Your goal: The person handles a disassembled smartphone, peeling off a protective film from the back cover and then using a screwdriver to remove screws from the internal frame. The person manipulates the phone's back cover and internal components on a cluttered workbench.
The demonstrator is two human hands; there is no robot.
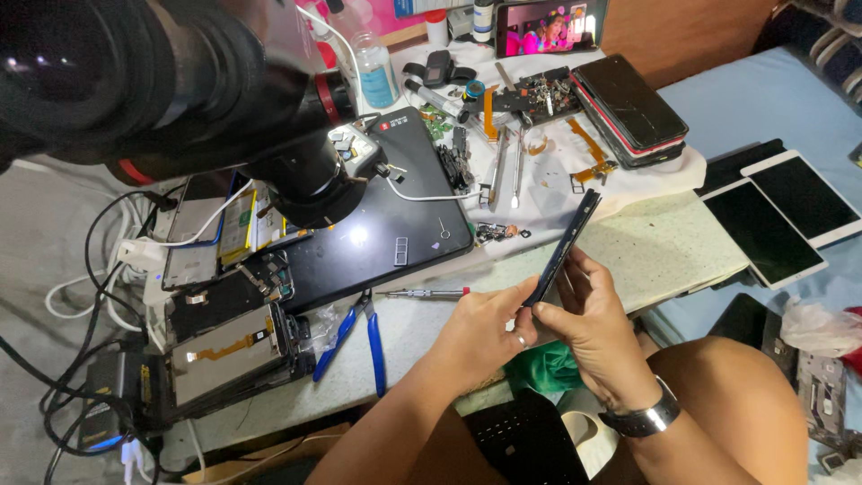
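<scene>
Gripping a thin phone [564, 244] edge-on at centre frame, left hand [485, 325] and right hand [588, 328] are both clamping its lower end; it looks light, stiff, fragile, best held by the edges.

You sit at a low, cluttered workbench [682, 251] under bright light. A blue mattress [772, 99] lies to your far right.
</scene>
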